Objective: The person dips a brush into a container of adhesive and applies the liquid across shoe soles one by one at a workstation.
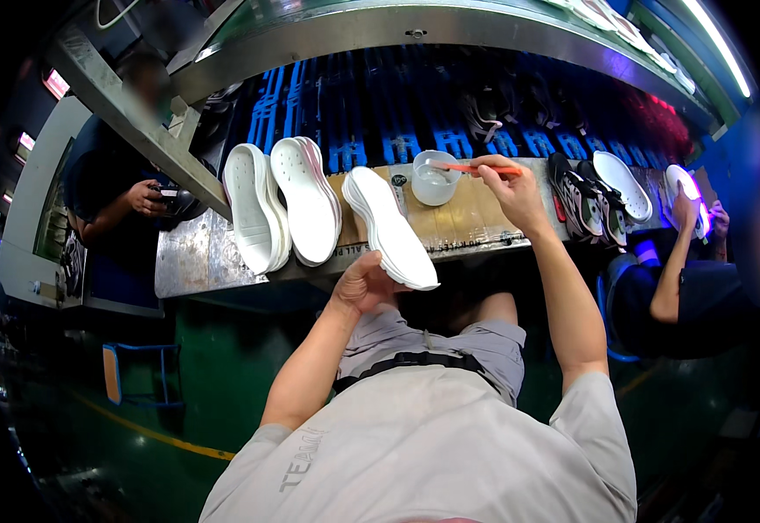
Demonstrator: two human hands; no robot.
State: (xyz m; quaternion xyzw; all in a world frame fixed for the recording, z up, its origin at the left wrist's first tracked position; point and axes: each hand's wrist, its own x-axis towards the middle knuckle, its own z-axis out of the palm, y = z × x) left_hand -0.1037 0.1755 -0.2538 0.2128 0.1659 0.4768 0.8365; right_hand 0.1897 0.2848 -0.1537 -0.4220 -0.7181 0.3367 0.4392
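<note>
A white shoe sole (388, 224) is gripped at its near end by my left hand (363, 283), tilted against the bench edge. Between the fingers of my right hand (514, 193) is a brush with a red handle (491, 169). Its tip dips into a translucent plastic cup (433, 187) on the bench, where some pale liquid shows. To the left of the held sole stand more white soles, one stack (256, 209) at the far left and another (307, 200) beside it.
Cardboard (476, 225) covers part of the metal bench (195, 258). Behind it runs a blue roller conveyor (354, 113) under a metal shelf (345, 65). Dark shoes (582, 205) and a white sole (621, 186) lie right. Co-workers sit at both sides; a stool (143, 375) stands left.
</note>
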